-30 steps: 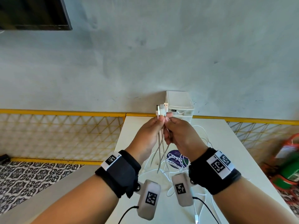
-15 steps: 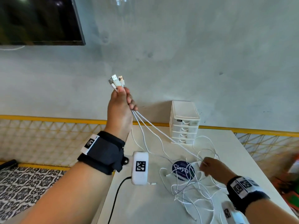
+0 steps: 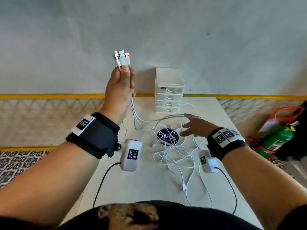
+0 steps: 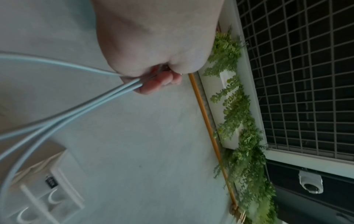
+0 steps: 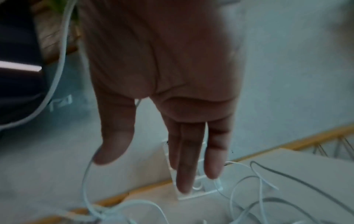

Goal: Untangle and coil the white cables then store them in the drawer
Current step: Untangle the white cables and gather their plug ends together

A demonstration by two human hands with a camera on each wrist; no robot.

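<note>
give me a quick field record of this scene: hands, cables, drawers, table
left hand: raised left hand grips three USB plug ends
right hand: right hand open, fingers spread above the tangle
cables: white cables run from the left fist down into a loose tangle, uncoiled
drawers: white drawer unit at the table's back edge, all four shut
table: white table, dark round disc under the cables

Your drawer unit (image 3: 169, 97) stands at the table's (image 3: 126, 183) far edge. The cables (image 3: 176, 156) lie before it; your left hand (image 3: 120, 87) is raised to its left.
</note>
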